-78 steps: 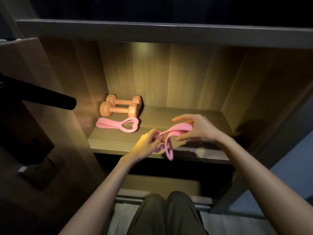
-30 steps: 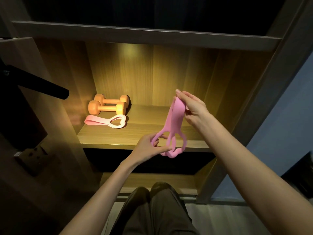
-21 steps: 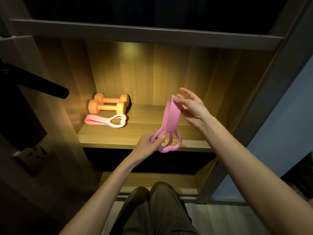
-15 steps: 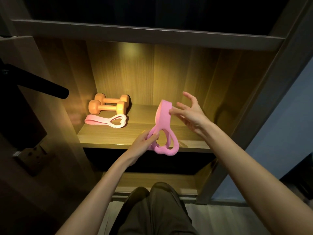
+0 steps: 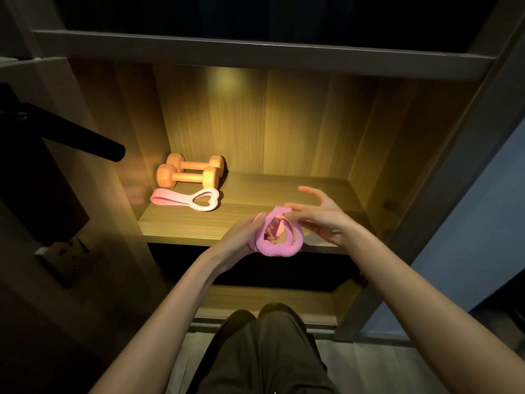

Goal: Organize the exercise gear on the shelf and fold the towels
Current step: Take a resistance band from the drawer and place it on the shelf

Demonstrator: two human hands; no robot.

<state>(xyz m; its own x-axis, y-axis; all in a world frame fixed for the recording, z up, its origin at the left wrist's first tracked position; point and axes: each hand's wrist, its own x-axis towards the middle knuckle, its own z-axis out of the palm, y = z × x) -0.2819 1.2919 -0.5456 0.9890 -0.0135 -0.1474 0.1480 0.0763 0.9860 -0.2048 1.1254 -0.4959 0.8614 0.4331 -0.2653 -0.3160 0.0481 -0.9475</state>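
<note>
We see the open room first. The lit shelf (image 5: 284, 191) is bare over its middle and right part, up to the right side wall (image 5: 377, 155). The board above (image 5: 255, 55) closes the compartment from the top. From the left, a black bar (image 5: 82, 137) points toward the compartment, above the left corner.

Two orange dumbbells (image 5: 189, 173) lie side by side in the back left corner. Just in front of them a pink band (image 5: 184, 199) lies flat, its heart-shaped end toward the middle.

We hold the second pink band (image 5: 277, 245) in the air, over the front edge of the shelf and near its middle. It is bent together into a loose roll, with the heart-shaped loop at the bottom and the flat strip curving over the top. Our left hand (image 5: 241, 234) grips it from the left, the fingers curled into the loop. Our right hand (image 5: 321, 220) is spread, the fingers straight, and only its fingertips touch the upper end of the strip.
</note>
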